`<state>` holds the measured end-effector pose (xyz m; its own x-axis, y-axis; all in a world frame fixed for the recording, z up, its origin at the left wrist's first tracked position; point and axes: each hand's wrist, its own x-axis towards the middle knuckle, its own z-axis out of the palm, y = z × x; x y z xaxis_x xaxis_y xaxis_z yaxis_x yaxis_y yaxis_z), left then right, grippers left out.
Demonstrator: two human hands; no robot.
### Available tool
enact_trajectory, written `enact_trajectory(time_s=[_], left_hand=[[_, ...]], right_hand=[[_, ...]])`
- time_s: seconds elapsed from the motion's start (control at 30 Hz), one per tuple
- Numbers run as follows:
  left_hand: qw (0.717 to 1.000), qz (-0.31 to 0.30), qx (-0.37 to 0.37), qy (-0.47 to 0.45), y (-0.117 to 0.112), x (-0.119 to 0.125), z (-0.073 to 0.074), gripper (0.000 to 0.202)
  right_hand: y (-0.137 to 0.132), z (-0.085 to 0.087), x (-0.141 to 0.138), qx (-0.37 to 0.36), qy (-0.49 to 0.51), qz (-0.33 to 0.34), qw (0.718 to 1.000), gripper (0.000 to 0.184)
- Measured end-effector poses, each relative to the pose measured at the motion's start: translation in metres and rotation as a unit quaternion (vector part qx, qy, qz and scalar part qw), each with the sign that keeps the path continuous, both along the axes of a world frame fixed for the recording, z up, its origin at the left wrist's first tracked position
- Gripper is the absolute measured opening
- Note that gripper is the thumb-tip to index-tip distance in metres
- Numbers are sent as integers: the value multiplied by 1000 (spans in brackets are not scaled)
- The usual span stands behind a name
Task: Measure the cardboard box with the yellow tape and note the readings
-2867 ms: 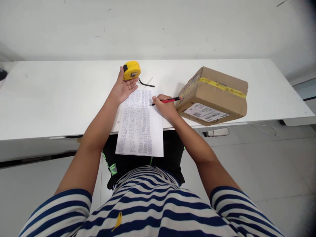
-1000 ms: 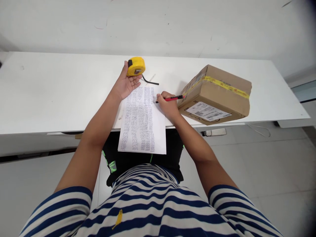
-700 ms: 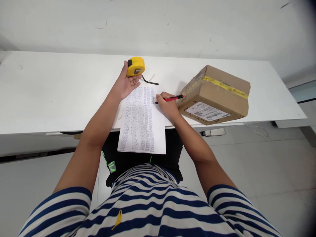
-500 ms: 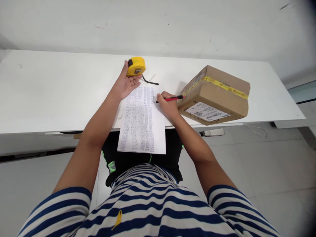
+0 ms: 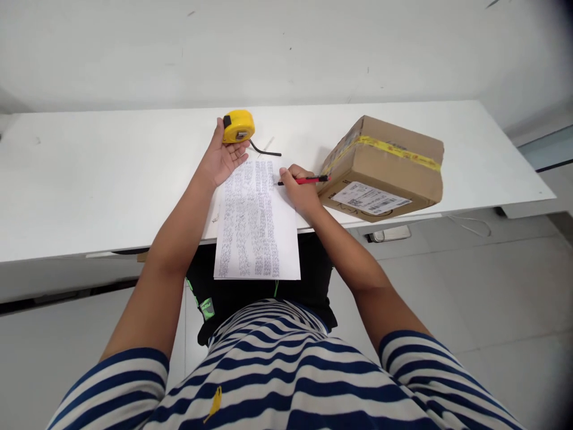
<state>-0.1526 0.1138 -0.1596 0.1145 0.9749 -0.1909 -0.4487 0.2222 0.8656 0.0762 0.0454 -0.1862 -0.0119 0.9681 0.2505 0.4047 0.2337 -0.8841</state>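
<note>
Nothing much has moved. Your desk point(image 5: 89, 179) carries the box point(image 5: 385, 167) nearby. Your left hand point(image 5: 221, 158) rests flat, fingers spread, pinning the paper point(image 5: 255, 227) steady. Your right hand point(image 5: 301, 190) pinches the red pen point(image 5: 304, 180), its tip on the paper's top edge.

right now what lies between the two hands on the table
In the head view, the top of the written sheet of paper lies between the left hand and the right hand, which holds a red pen.
</note>
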Motion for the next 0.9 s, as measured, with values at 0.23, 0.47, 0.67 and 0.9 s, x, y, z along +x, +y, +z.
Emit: enact_trajectory(time_s=[0.23,0.47,0.67,0.9], left_hand=[[990,115,-32,-73,12,-3,2,66],[980,136,30,-143,-38,-2,63,68],[988,-130,83,-23,-120,59,99,74],[892,-312,227,235,-156,122,123,57]], right_hand=[[10,-7,-10,100,-162,78,979,29],[-2,9,-10,175,-147,65,971,50],[-58,46,21,373,14,10,927,103],[-121,61,82,399,48,-9,916,60]])
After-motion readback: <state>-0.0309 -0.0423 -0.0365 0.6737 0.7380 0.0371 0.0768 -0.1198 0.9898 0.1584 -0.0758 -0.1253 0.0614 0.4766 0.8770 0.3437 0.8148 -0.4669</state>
